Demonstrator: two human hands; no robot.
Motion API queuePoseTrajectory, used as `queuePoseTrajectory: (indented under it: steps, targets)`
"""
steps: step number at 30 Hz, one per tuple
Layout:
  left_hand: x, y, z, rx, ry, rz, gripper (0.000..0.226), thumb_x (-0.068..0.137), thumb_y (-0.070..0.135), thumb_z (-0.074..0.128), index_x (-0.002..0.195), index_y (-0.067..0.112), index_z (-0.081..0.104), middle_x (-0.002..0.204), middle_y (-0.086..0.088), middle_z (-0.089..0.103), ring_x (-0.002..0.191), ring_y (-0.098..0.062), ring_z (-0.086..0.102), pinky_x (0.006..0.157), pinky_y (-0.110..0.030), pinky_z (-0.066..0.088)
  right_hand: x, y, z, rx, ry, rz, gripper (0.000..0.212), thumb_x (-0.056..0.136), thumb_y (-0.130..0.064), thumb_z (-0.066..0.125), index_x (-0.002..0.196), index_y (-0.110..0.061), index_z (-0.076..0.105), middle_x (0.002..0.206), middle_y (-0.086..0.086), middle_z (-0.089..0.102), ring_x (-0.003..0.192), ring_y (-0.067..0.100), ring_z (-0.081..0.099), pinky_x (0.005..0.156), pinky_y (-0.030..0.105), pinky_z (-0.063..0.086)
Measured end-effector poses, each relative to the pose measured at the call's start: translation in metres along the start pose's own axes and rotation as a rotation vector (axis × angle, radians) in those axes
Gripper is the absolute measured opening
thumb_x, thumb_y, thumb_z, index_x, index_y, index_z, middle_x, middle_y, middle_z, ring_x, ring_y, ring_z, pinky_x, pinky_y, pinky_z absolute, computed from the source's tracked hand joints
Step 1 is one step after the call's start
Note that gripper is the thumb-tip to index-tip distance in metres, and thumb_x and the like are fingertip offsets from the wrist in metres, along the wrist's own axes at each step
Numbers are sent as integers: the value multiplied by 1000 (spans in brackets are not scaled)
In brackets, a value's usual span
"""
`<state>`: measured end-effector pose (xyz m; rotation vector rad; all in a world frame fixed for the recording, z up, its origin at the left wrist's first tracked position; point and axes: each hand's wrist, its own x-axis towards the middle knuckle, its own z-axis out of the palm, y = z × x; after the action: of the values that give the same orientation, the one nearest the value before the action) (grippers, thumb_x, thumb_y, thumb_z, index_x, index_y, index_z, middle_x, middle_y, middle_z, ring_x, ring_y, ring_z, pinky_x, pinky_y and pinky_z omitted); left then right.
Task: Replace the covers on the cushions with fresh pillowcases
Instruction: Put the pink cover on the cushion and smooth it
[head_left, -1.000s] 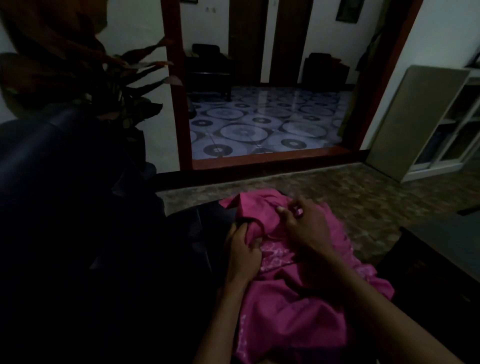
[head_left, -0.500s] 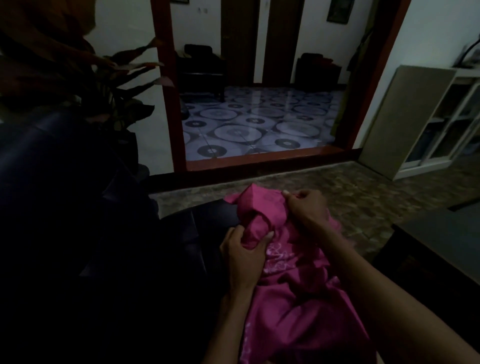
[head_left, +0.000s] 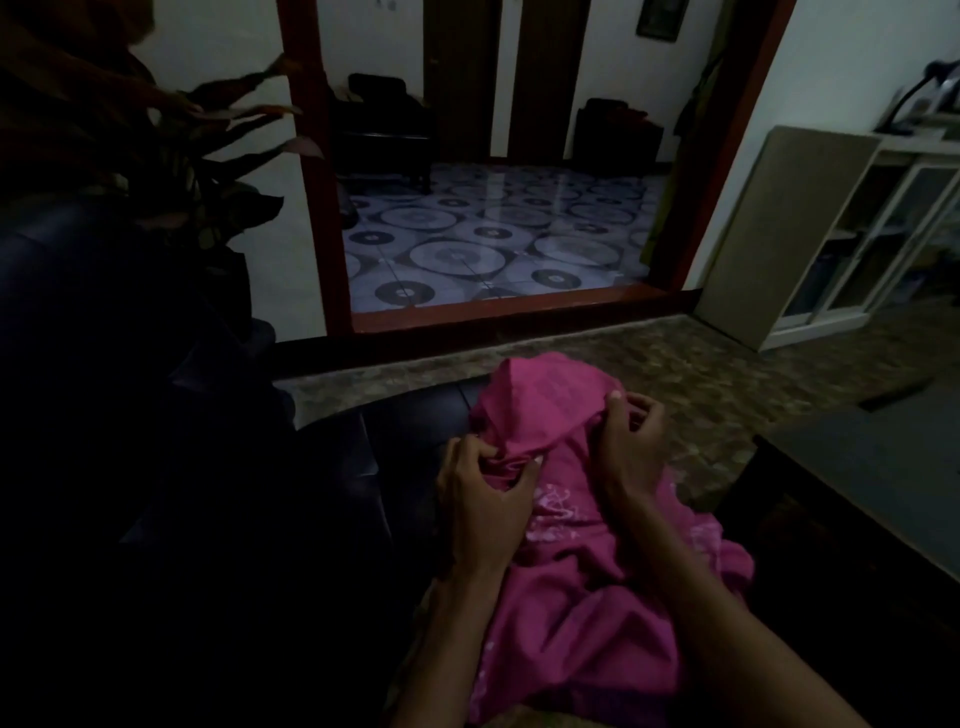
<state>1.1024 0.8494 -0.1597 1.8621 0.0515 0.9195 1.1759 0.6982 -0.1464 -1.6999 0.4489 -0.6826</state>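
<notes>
The pink pillowcase lies bunched on the person's lap beside the dark sofa. Its far end now stands up higher than half a second ago, pulled into a peak. The left hand pinches a fold at that peak's near left edge; the right hand, fingers curled, grips the right edge, apparently gathering cloth in dim light.

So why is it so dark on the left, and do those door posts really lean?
Head view: the light comes from the tiled room beyond, so the sofa sinks into shadow; the red door posts lean from wide-angle distortion; the pink pillowcase stays readable.
</notes>
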Motion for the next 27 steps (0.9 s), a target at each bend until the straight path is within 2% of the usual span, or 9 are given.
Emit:
queuePoseTrajectory:
  steps: [3,6,11,14,16,19,23,25,27]
  targets:
    - [-4,1,1,15,-13,-39,43,64,40,85,73,24,46,81,2,50,73,-14,48,68,-21,32,-22,8,-18,-101,-141,-150,32,101,-41,53,115,-13,58,108,1,57,99,12,51,87,29,39]
    - [-1,0,-1,17,-55,-38,48,62,28,93,77,20,49,93,1,47,82,-15,50,77,-28,42,-31,15,-31,-215,-220,-259,27,101,-32,59,116,-10,59,108,0,53,93,3,43,78,20,31]
    - [-3,-6,-2,61,-137,118,58,74,17,85,126,20,61,127,-1,54,119,-20,51,104,-37,43,-41,31,-35,-160,-142,-277,12,93,-15,70,91,-20,60,85,-5,61,76,7,56,67,19,37]
    - [-4,-7,-6,144,-93,181,20,75,16,79,93,24,76,100,7,62,97,-18,54,84,-41,49,-47,30,-37,-36,-182,-256,11,93,-21,72,101,-22,64,91,-11,63,80,-2,58,68,9,40]
    - [-8,-5,-14,251,-88,154,3,75,24,68,73,26,68,83,9,60,85,-20,52,74,-42,47,-49,32,-38,-33,-249,-277,16,92,-28,73,106,-27,65,99,-13,64,89,-2,60,76,11,44]
    - [-18,-1,-26,380,-168,-3,28,76,41,63,61,26,45,69,4,59,79,-29,55,75,-41,39,-47,38,-36,-154,-275,-367,17,85,-29,80,97,-30,67,98,-15,64,90,0,60,78,18,48]
    - [-7,9,-35,517,-283,-136,50,84,61,63,57,22,48,70,3,65,90,-28,58,84,-36,32,-42,38,-38,-249,-243,-308,23,88,-23,71,70,-17,57,71,-3,59,70,19,56,64,36,43]
    - [0,12,-36,457,-251,-85,37,86,55,66,65,25,60,78,5,68,92,-27,57,85,-36,32,-44,37,-46,-299,-171,-227,27,85,-21,62,62,-13,49,64,1,53,65,25,51,61,34,33]
    - [-2,9,-31,362,-244,67,20,83,46,67,92,29,72,97,8,70,98,-24,55,88,-38,38,-46,36,-51,-341,-113,-192,23,75,-26,51,57,-11,47,58,4,51,61,28,50,60,33,30]
